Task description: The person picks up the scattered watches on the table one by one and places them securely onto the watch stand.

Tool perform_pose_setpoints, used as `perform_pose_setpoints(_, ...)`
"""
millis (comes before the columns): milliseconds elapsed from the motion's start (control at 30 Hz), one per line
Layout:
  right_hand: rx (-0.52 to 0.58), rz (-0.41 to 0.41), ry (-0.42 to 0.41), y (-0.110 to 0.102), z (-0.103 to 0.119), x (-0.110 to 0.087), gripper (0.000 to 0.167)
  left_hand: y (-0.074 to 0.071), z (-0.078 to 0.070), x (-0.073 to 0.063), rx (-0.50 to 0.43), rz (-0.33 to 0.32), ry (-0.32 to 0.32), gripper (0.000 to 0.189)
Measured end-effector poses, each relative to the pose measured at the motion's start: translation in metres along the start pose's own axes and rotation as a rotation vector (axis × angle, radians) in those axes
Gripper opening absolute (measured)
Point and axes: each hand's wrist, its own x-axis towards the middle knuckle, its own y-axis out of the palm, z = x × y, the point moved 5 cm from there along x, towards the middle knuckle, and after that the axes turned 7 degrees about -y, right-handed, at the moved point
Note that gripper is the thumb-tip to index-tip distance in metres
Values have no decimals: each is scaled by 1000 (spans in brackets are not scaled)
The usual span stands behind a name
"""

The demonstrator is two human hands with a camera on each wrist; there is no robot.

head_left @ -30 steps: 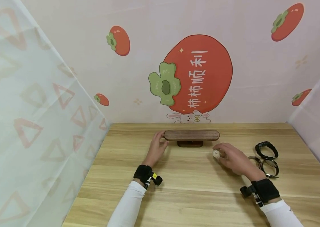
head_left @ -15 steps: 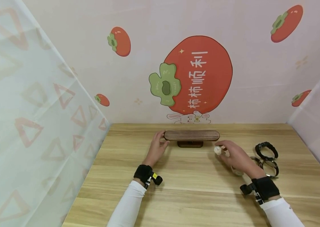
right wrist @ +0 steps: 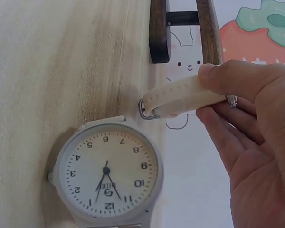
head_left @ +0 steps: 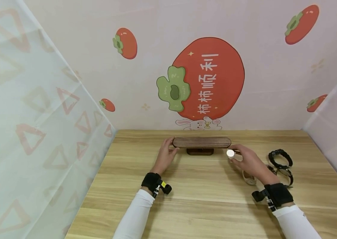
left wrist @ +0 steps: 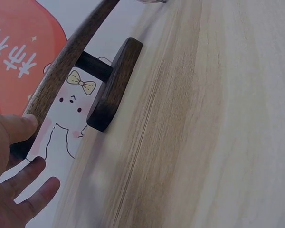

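Observation:
At the back of the table stands a dark wooden T-bar stand (head_left: pixel 202 142), a long rounded bar on a short post and base. My left hand (head_left: pixel 165 156) pinches the bar's left end; in the left wrist view the thumb (left wrist: pixel 23 127) lies on the bar while two fingers stick out below. By the bar's right end, my right hand (head_left: pixel 247 162) holds a wristwatch (head_left: pixel 230 153) with a cream strap (right wrist: pixel 175 97). Thumb and fingers grip the strap, its buckle hanging free. Below that hand a second pale watch (right wrist: pixel 109 171) with a numbered dial rests on the table.
Right of my right hand lie a black watch (head_left: pixel 280 158) and a dark-strapped watch (head_left: pixel 285 176), with another partly hidden behind the wrist. A printed wall (head_left: pixel 144 83) rises behind the table (head_left: pixel 186 199), and a patterned panel (head_left: pixel 49 132) borders its left side.
My right hand has moved a little up and left with the wristwatch, closer to the bar's right end. The pale watch below has come into view. The left hand stays put.

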Motion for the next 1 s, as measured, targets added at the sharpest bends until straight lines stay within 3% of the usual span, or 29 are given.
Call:
perform_pose_setpoints(500, 44, 4, 29, -1, -7, 1, 48, 0, -1, 4, 3, -18, 7, 62)
perform_pose_setpoints(1000, 31, -45, 85, -14, -13, 6, 52, 0, 3, 4, -8, -22, 33, 59)
